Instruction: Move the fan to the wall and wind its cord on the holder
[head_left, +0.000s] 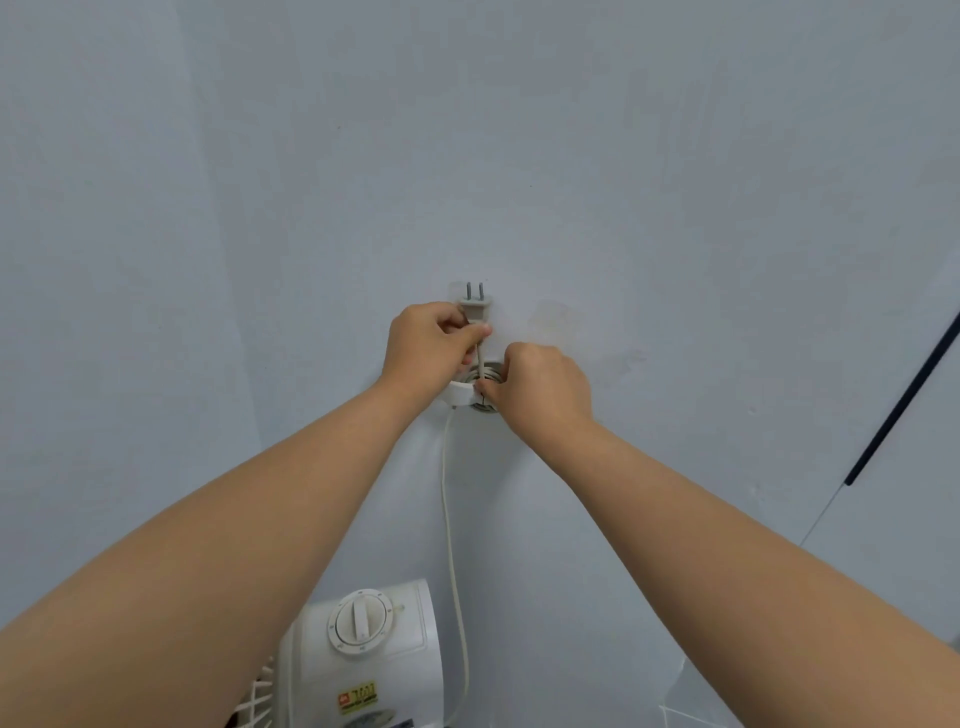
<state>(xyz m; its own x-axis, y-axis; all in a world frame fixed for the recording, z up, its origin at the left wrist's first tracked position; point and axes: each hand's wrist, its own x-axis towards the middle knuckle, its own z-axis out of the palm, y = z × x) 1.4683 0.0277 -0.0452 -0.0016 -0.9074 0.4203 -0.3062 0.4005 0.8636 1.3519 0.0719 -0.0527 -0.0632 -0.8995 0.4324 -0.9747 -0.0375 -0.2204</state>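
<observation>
Plug (474, 307) pinched by left hand (431, 345); right hand (543, 389) pinches cord (482, 361) at holder (460, 396) rim, against wall (519, 156).

pale grey-blue wall (623, 156); dark slanted strip (902, 402), perhaps a door edge.

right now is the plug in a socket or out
Out: the left hand pinches the plug, both prongs bare and pointing up.

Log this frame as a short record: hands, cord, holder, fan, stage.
left hand: pinches plug, prongs up, above holder
right hand: pinches cord at holder
holder: white, on wall, cord coils around it
cord: one length hangs down beside fan
fan: below, by wall, dial facing up
stage: fan placed; winding almost finished
</observation>
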